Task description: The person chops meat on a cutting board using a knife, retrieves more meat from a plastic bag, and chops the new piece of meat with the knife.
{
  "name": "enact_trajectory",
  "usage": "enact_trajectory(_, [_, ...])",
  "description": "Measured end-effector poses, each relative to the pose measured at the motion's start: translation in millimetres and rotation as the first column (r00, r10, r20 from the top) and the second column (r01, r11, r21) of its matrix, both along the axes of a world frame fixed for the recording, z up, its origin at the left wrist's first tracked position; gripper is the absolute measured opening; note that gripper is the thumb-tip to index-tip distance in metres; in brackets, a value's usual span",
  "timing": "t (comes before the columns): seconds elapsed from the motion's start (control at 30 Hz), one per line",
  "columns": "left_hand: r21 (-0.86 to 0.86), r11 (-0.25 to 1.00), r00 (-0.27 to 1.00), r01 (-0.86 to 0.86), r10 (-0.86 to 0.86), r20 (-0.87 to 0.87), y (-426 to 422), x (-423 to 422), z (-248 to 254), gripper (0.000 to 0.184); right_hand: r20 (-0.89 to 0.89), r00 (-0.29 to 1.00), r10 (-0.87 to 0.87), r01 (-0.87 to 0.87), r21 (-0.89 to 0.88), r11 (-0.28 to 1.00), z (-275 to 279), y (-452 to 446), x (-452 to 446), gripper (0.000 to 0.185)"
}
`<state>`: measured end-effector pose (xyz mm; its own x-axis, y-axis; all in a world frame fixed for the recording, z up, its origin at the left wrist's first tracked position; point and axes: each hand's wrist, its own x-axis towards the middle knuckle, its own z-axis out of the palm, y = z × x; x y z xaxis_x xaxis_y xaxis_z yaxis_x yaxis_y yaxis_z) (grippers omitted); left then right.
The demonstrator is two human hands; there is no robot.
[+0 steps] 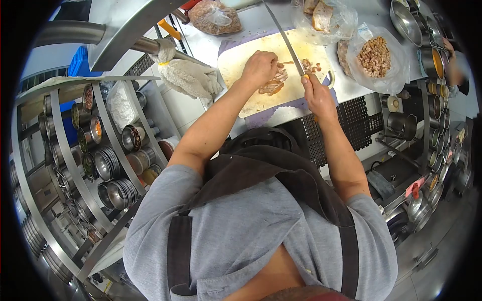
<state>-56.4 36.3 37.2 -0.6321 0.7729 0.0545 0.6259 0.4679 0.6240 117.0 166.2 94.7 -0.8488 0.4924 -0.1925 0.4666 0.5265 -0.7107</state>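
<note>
A pale cutting board [251, 103] lies on a purple cloth on the steel counter. My left hand [260, 67] rests over the board with its fingers curled down beside sliced meat [273, 87]; what its fingertips touch is hidden. Wrapped round the handle of a long knife [286, 40], my right hand [320, 96] is at the board's right part, the blade pointing up and away. Small chopped pieces [312, 66] lie just right of the blade.
Behind the board sit a bag of minced meat [215, 17] and a bag with meat chunks [322, 17]. An open bag of diced meat [374, 56] is at the right. A towel [188, 78] hangs at the left, near shelves of bowls [120, 193]. A person's arm [454, 65] shows far right.
</note>
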Motion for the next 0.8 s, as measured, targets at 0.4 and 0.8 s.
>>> enact_trajectory(0.4, [-0.019,0.999,0.997,-0.028,0.026,-0.074,-5.3,-2.3,-13.1,0.016,0.135,0.990,0.030,-0.036,0.041,0.999,-40.5,4.5,2.9,0.036])
enact_trajectory(0.8, [-0.083,0.996,0.998,0.006,-0.011,-0.061,6.2,-7.0,-17.0,0.015,0.192,0.981,0.035,-0.045,0.047,0.998,-42.1,0.9,-2.2,0.039])
